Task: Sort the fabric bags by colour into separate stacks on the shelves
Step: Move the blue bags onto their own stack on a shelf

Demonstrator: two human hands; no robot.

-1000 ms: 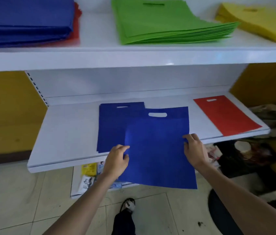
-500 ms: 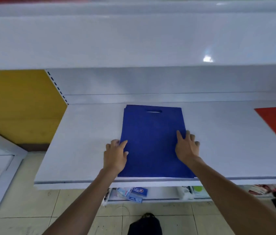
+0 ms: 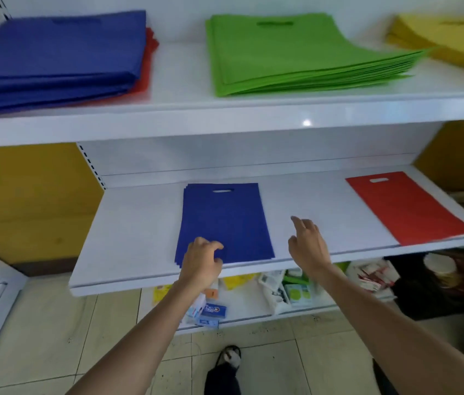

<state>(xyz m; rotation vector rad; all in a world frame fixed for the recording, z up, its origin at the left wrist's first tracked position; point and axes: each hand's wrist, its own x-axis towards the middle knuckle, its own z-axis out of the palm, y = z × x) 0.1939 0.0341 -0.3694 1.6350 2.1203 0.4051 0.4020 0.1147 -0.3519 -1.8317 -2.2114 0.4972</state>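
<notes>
One blue stack [image 3: 223, 220], one red bag [image 3: 407, 208], lower shelf [image 3: 139, 223].

White shelves [image 3: 139, 223], yellow wall panels [image 3: 25, 195], pale tiled floor [image 3: 54, 352], glare [image 3: 306, 122] on shelf edge

The red bags [image 3: 152, 42] hide under the blue pile [image 3: 54, 52] — yellow stack [image 3: 458, 44] cropped.

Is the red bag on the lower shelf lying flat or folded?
Flat: the red bag lies spread on the lower shelf, handle cutout showing, no fold.
</notes>
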